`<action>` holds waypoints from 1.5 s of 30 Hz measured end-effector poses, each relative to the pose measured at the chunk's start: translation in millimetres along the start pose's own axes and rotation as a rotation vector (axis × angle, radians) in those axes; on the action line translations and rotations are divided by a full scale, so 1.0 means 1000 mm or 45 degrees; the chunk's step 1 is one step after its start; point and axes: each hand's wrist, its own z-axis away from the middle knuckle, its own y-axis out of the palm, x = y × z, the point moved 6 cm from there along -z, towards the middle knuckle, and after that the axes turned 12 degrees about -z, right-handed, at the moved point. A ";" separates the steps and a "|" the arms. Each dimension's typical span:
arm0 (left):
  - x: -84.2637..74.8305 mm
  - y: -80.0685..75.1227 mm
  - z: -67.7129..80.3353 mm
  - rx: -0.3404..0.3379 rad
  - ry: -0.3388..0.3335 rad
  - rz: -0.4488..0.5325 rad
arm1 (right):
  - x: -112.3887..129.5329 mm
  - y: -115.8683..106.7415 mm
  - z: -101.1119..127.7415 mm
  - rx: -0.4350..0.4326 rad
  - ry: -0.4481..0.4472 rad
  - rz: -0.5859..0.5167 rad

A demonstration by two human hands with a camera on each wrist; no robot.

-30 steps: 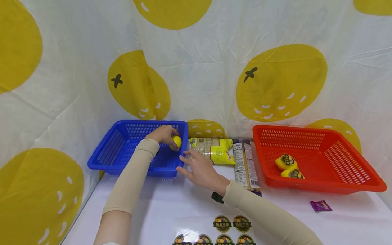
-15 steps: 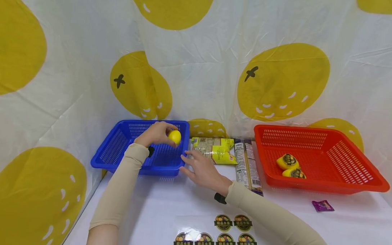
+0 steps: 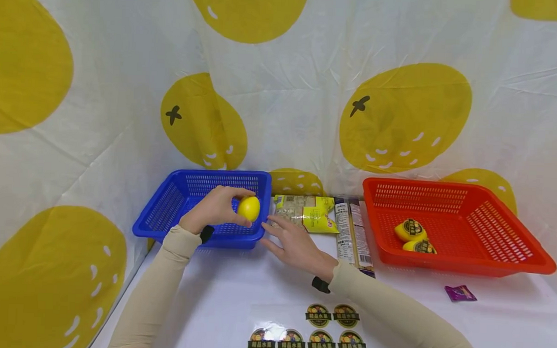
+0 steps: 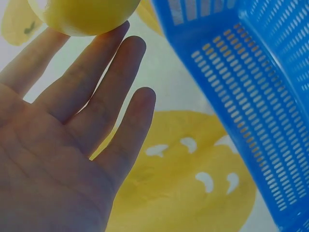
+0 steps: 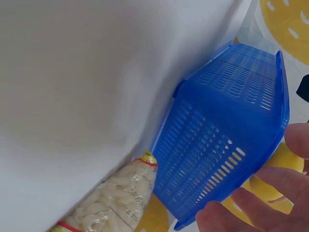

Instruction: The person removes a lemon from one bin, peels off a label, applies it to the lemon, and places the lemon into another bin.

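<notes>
My left hand [image 3: 215, 208] holds a plain yellow lemon [image 3: 248, 208] at its fingertips above the right end of the blue basket [image 3: 166, 211]. The left wrist view shows the lemon [image 4: 84, 14] against the upper fingers [image 4: 99, 92], with the blue basket wall [image 4: 251, 92] beside them. My right hand [image 3: 292, 242] hovers open with spread fingers over the white table [image 3: 228, 295], just right of the blue basket's front corner. In the right wrist view its fingertips [image 5: 263, 205] sit next to the basket [image 5: 227, 140].
A red basket [image 3: 502, 228] on the right holds two labelled yellow lemons [image 3: 410, 231]. Snack packets [image 3: 305, 212] and a long packet [image 3: 352, 233] lie between the baskets. A sticker sheet [image 3: 307, 334] lies at the near edge, a purple wrapper [image 3: 460, 293] at right. A spotted cloth backs everything.
My left hand has lifted the lemon up out of the blue basket and drawn it back toward the front right rim. The right hand stayed open beside the basket.
</notes>
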 end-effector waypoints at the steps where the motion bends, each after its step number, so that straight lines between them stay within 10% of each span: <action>1: -0.003 0.001 0.003 -0.002 0.010 0.008 | -0.001 -0.001 0.002 -0.004 0.008 -0.004; 23: -0.088 0.037 0.027 -0.030 0.359 0.062 | -0.028 -0.039 0.073 -0.072 0.213 -0.144; 34: -0.114 0.061 0.022 -0.002 0.376 0.056 | -0.052 -0.046 0.091 -0.107 0.306 -0.338; 45: -0.130 0.106 0.007 0.090 0.448 -0.092 | -0.071 -0.035 0.096 0.159 0.502 -0.518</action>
